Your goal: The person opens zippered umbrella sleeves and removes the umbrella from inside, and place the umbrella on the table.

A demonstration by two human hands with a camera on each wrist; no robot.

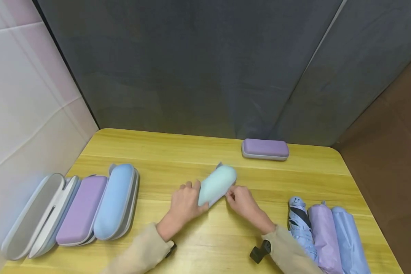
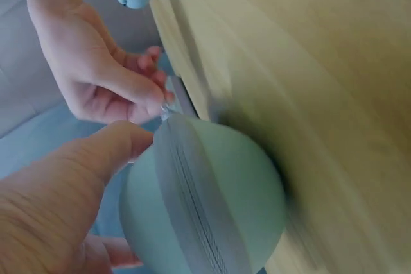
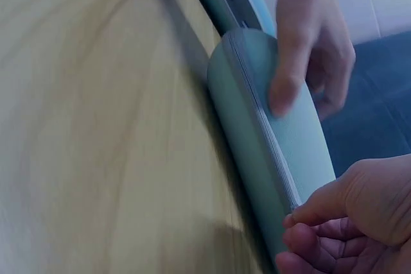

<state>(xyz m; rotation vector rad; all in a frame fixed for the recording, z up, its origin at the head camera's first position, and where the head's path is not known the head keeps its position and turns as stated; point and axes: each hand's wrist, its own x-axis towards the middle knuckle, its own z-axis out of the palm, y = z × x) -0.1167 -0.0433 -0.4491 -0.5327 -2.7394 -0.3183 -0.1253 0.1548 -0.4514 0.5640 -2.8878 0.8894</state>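
Mint zip case, head view: mid-surface, short of the far edge, gripped by the left hand.
Zipper pull, left wrist view: pinched by the right hand; working the zip seems the step.
Zip, right wrist view: looks closed where visible; next probably needs the case steadied, pull drawn.

Mint-green case with grey zipper band

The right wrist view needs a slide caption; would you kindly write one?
Left hand holds the mint case; right hand pinches its zip.
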